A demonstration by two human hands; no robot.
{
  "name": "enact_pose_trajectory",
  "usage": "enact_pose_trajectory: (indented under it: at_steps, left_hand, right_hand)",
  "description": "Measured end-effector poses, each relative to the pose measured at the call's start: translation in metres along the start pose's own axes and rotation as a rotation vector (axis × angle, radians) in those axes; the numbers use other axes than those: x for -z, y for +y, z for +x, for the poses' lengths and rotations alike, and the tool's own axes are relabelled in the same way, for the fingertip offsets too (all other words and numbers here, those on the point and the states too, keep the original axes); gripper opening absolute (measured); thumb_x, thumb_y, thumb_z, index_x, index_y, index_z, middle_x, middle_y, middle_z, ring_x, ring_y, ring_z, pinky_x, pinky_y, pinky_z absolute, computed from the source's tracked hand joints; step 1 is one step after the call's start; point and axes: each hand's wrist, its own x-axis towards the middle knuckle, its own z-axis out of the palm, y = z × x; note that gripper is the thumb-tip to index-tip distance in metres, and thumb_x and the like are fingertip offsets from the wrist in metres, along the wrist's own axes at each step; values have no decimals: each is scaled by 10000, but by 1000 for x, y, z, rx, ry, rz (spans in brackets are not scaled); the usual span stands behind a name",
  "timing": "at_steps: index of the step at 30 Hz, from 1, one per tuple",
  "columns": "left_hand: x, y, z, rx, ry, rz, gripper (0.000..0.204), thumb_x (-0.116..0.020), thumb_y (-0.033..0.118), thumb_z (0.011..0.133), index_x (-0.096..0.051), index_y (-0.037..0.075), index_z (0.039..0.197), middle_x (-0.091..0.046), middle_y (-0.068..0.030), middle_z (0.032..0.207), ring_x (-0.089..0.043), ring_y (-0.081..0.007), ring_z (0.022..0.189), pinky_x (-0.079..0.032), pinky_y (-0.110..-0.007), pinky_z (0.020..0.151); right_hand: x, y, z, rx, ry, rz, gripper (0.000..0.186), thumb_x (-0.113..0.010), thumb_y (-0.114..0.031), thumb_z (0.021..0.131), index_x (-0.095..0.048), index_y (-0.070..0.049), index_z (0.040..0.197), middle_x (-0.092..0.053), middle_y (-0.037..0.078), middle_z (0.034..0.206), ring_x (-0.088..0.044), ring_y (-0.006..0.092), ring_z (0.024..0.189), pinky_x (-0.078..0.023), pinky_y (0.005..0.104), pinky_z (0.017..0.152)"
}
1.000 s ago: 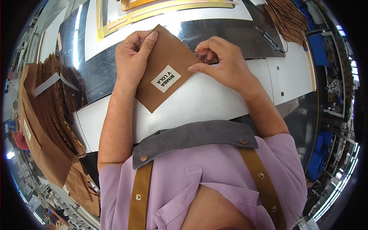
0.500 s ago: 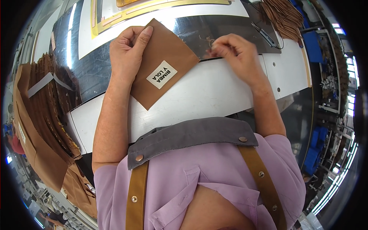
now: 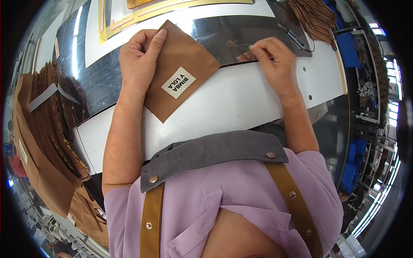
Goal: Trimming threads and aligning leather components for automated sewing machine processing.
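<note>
My left hand (image 3: 140, 56) pinches the upper left edge of a brown four-cornered panel (image 3: 185, 51), thumb on top and fingers curled behind it. The panel, of leather or cloth, lies tilted over the front edge of the dark shiny plate. Near its lower side sits a white label (image 3: 178, 82) with dark lettering. To the right of the panel's right corner, and apart from it, my right hand (image 3: 277, 62) is raised with thumb and forefinger pressed together. Whatever is between those fingertips, perhaps a thread, is too fine to make out.
A stack of brown panels (image 3: 51, 112) stands at the left. Folded brown pieces (image 3: 314, 17) lie at the far right, near a grey cutter (image 3: 292, 36) with a dark cord. A yellow-edged frame (image 3: 129, 23) rests on a white sheet at the back. Blue bins (image 3: 350, 49) stand beyond the table.
My right hand has drawn a little to the right, away from the panel's corner. My left hand keeps its hold; the whole view has shifted slightly.
</note>
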Motion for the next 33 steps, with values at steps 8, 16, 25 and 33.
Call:
enact_pose_trajectory:
  at_steps: [8,16,25,33]
  left_hand:
    - [1,-1,0,15,-7,-9,268,-772,282,963,-759,15,988,-695,28,779,-564,-28,705,-458,-196,660]
    - [-3,-1,1,-14,15,16,272,-773,282,962,-761,12,991,-679,34,756,-558,-26,693,-455,-196,655]
    - [-1,1,1,-14,-11,29,278,-775,294,962,-764,19,1002,-709,19,789,-581,-31,709,-470,-203,660]
    - [0,4,-3,14,-59,-68,246,-762,268,976,-756,23,999,-722,14,793,-603,-34,705,-480,-201,644]
  right_hand:
    - [0,-4,0,-114,-154,127,138,-733,-146,941,-705,-11,929,-691,76,853,-684,189,756,-529,301,680]
    - [-35,-13,2,267,-199,13,71,-751,-26,903,-702,4,945,-704,71,910,-667,161,766,-544,287,700]
    - [2,10,13,49,-22,-267,104,-688,-69,957,-712,2,1028,-666,47,892,-618,106,751,-523,264,675]
    - [-40,-24,42,99,-365,187,282,-801,-157,898,-719,-32,1137,-654,26,910,-594,98,784,-517,269,649]
